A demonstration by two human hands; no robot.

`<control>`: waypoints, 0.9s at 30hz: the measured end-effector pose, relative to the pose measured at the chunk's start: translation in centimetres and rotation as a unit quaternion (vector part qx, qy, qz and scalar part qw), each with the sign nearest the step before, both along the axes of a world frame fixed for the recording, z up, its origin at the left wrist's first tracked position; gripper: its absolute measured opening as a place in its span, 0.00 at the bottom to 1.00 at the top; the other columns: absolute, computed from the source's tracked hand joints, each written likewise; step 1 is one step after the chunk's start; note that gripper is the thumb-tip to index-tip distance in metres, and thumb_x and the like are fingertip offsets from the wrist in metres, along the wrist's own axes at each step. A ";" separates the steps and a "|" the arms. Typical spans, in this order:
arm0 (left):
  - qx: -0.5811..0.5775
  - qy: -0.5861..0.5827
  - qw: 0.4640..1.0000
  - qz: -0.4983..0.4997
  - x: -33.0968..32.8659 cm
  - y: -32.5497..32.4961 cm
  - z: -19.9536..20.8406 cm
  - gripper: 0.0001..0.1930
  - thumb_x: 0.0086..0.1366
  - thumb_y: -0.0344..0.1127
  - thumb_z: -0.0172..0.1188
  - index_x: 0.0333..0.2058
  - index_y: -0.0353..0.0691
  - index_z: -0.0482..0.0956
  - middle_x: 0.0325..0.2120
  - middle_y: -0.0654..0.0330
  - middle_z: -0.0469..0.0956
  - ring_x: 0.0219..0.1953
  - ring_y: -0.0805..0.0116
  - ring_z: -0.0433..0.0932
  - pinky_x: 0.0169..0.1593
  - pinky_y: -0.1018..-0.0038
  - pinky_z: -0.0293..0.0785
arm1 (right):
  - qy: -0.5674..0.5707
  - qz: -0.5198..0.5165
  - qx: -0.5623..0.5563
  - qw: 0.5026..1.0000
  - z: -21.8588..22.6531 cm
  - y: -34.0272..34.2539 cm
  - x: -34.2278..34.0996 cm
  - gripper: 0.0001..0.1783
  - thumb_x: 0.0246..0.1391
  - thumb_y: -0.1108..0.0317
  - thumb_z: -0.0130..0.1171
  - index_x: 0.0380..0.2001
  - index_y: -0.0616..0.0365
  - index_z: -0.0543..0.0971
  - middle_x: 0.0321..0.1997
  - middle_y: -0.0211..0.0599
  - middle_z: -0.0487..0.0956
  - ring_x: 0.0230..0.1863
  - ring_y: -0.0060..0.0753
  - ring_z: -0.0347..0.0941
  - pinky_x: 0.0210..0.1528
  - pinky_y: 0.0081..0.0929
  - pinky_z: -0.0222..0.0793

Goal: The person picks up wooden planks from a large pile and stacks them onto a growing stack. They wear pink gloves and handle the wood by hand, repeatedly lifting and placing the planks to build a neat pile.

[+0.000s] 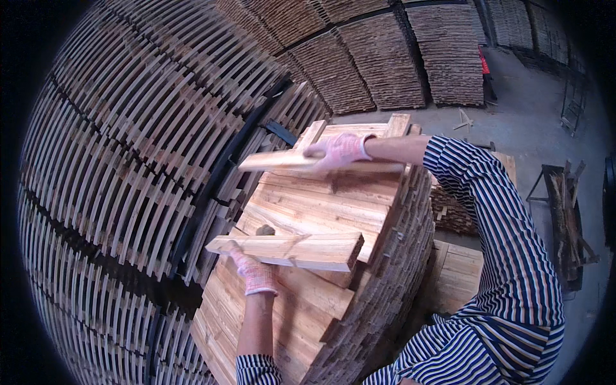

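Observation:
In front of me is a tall stack of light wooden boards (298, 282). My left hand (256, 273), in a pinkish-white knit glove, grips the front edge of a short, thick board (301, 249) near its left end. That board lies crosswise over the stack. Farther off, my right hand (339, 151), gloved alike, closes over the top of a second crosswise board (273, 162); its fingertips are partly hidden. Two short wood pieces stick out beyond the second board, one on the left (312, 134) and one on the right (398, 124). A small brownish lump (265, 230) sits behind the nearer board.
High racks of stacked slats (122, 128) rise close on the left. More tall lumber stacks (382, 61) line the back. A lower wood pile (452, 208) stands right of my stack. Scrap wood (566, 224) leans in a dark frame on the concrete floor (526, 122) at right.

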State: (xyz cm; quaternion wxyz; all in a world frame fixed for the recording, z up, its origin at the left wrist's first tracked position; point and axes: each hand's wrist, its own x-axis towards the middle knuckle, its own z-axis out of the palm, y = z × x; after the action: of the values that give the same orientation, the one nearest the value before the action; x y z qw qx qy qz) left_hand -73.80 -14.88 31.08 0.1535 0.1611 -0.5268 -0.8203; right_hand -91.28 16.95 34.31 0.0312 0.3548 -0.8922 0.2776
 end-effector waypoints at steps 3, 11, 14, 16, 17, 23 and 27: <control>0.080 -0.041 0.996 0.023 -3.0 0.8 -2.0 0.45 0.66 0.75 0.42 0.59 0.34 0.71 0.52 0.46 0.78 0.54 0.48 0.76 0.61 0.51 0.70 | -0.040 -0.054 0.049 0.997 -1.4 2.9 -5.6 0.39 0.58 0.43 0.54 0.69 0.50 0.68 0.69 0.46 0.71 0.68 0.46 0.68 0.69 0.39 0.62; 0.049 -0.046 0.997 0.026 -4.0 1.9 -1.5 0.44 0.68 0.73 0.39 0.49 0.29 0.77 0.47 0.46 0.80 0.48 0.51 0.79 0.58 0.56 0.74 | -0.025 0.043 0.190 0.980 -3.5 4.5 -8.9 0.32 0.66 0.48 0.46 0.70 0.45 0.67 0.70 0.45 0.69 0.70 0.47 0.65 0.71 0.40 0.59; 0.000 -0.017 1.000 0.000 -6.1 4.1 1.4 0.41 0.69 0.70 0.41 0.52 0.29 0.73 0.45 0.46 0.79 0.50 0.50 0.79 0.58 0.55 0.75 | -0.091 0.045 0.225 0.969 1.9 3.0 -8.9 0.35 0.64 0.40 0.46 0.67 0.47 0.70 0.59 0.45 0.76 0.56 0.41 0.72 0.58 0.36 0.67; 0.067 0.012 0.998 0.001 -8.8 6.3 3.6 0.40 0.69 0.69 0.44 0.55 0.30 0.70 0.44 0.46 0.79 0.50 0.50 0.79 0.58 0.56 0.76 | -0.160 0.045 0.149 0.975 5.5 1.6 -6.6 0.41 0.61 0.31 0.46 0.66 0.46 0.71 0.53 0.46 0.79 0.47 0.38 0.73 0.51 0.35 0.70; 0.085 0.031 0.996 0.027 -10.4 7.7 4.4 0.40 0.70 0.68 0.45 0.58 0.32 0.68 0.50 0.46 0.77 0.53 0.50 0.78 0.58 0.56 0.76 | -0.202 0.103 0.112 0.967 6.7 0.8 -4.7 0.45 0.59 0.27 0.44 0.68 0.46 0.69 0.57 0.49 0.77 0.52 0.41 0.73 0.53 0.37 0.70; 0.052 0.130 0.989 -0.037 -17.0 14.6 5.2 0.39 0.68 0.70 0.50 0.57 0.35 0.68 0.50 0.51 0.75 0.50 0.61 0.79 0.49 0.73 0.80 | -0.098 0.109 -0.005 0.989 7.8 0.4 0.6 0.52 0.53 0.27 0.52 0.75 0.41 0.57 0.70 0.51 0.69 0.67 0.53 0.68 0.67 0.43 0.66; -0.892 0.062 0.434 -0.109 -14.7 16.2 0.0 0.44 0.71 0.66 0.45 0.69 0.30 0.57 0.67 0.34 0.60 0.70 0.42 0.57 0.73 0.58 0.49 | -0.063 -0.024 0.049 0.997 4.5 5.4 -6.2 0.47 0.53 0.32 0.54 0.73 0.38 0.62 0.67 0.43 0.73 0.63 0.47 0.73 0.57 0.41 0.75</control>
State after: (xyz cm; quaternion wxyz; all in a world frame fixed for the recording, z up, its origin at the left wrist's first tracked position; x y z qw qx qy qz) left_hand -88.48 1.32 31.06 0.1534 -0.1752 -0.9686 0.0873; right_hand -97.45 22.37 38.86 -0.0355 0.3160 -0.9132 0.2548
